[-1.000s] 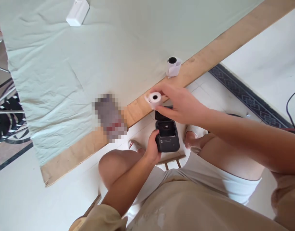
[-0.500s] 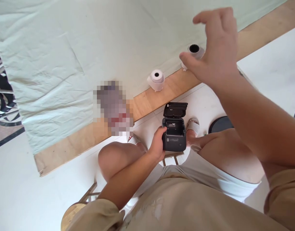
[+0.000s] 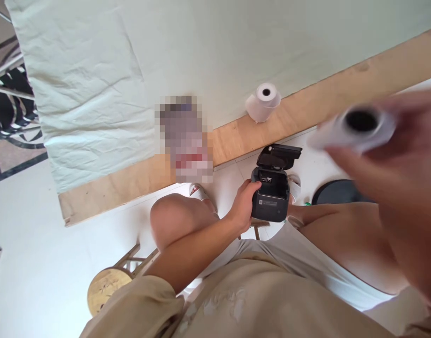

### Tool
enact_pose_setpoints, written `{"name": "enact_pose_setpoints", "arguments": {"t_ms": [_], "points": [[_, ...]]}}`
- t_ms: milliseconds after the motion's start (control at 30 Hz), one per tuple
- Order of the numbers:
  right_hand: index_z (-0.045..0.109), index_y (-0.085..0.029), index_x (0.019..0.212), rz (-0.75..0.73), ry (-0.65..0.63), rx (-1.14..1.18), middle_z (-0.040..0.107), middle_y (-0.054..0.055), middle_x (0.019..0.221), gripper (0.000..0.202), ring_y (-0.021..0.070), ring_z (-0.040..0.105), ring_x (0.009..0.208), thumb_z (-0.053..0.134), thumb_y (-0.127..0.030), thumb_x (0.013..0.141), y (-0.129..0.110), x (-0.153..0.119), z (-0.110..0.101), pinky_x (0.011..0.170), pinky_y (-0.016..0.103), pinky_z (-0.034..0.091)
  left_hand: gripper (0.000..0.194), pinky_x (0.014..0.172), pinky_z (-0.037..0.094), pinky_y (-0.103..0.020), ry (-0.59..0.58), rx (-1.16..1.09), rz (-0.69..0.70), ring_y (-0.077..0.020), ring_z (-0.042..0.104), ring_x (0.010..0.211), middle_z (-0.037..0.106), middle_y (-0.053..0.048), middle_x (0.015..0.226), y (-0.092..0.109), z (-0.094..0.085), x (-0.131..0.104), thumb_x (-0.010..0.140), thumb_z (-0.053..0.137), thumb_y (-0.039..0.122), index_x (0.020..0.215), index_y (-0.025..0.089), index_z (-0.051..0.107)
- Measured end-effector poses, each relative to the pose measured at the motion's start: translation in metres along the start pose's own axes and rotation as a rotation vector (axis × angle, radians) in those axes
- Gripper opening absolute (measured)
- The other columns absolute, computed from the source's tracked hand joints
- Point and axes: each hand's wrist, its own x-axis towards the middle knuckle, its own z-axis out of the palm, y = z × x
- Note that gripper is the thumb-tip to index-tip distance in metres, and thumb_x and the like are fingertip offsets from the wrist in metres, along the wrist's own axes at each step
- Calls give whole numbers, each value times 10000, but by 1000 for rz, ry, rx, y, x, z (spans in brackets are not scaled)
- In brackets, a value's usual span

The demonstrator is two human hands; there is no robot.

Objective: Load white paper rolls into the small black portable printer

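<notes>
My left hand (image 3: 244, 204) grips a small black receipt printer (image 3: 270, 206) by its left side, above my lap. The printer's lid (image 3: 279, 156) is flipped up, and its paper bay shows no roll inside. Raised at the right, my right hand (image 3: 380, 145) is closed around a white paper roll (image 3: 359, 124) with a dark core; hand and roll are blurred. Another paper roll (image 3: 264, 103), its outer end loose, stands on the table edge beyond the printer.
A pale green cloth covers the table (image 3: 201, 51), leaving a bare wooden edge (image 3: 342, 82). A pixelated item (image 3: 187, 136) lies at that edge. To my left is a wooden stool (image 3: 108, 288); a black round object (image 3: 342, 191) rests on the floor at right.
My right hand has taken the farther paper roll off the table edge and brought it nearer to me, to the right. My left hand still holds the open printer.
</notes>
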Motion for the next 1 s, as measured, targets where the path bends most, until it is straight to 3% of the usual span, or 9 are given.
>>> {"name": "enact_pose_setpoints", "arguments": {"t_ms": [200,333,433,600,700,800,933,1000], "points": [[734,-269,1405,-26,-40,-31,847,89,1160,422,308,793,1098,633,-308,997,22,-31,22,941,417,579,365,734,520,-321,23,16,98,-203,664,798,703,5,808,3,-1,2,693,830,484,869,236,628],[711,-200,1382,0,-27,-54,855,133,1212,415,308,817,1007,579,-249,992,35,-50,37,955,443,578,397,741,511,-315,38,59,105,-198,658,814,680,17,818,5,-2,2,692,852,493,890,238,622],[733,-180,1272,33,-60,-103,864,136,1110,329,302,804,927,574,-207,985,36,-50,44,951,445,562,421,725,502,-306,45,71,96,-182,637,794,662,27,817,6,0,2,684,860,507,900,237,620],[793,-238,1122,13,-126,-119,841,131,1287,299,301,788,1109,501,-191,1082,26,-43,34,957,429,503,433,742,510,-314,49,52,108,-187,638,808,652,33,803,6,2,3,674,864,503,912,237,618],[810,-268,1066,39,-123,-130,835,99,1054,383,282,761,992,436,-193,1106,22,-45,27,904,423,464,439,765,507,-321,38,56,108,-204,660,845,671,18,823,6,1,4,693,879,520,906,236,621],[810,-273,1066,-60,-82,-26,787,65,889,350,248,733,887,470,-189,1072,23,-52,26,873,393,479,473,783,509,-331,-5,53,103,-215,670,864,697,3,857,6,-1,4,701,902,554,932,229,649],[791,-272,1111,-209,-222,200,830,60,983,196,244,761,922,613,-258,1030,28,-62,17,913,400,537,494,811,513,-345,-60,126,75,-213,666,865,711,1,872,5,-4,3,649,963,419,1002,219,683],[778,-279,1074,-212,-238,296,838,50,984,138,247,773,897,667,-331,1010,30,-65,6,894,404,561,530,830,526,-361,-62,166,58,-224,675,896,732,-12,922,5,-4,2,608,975,325,1043,215,693]]}}
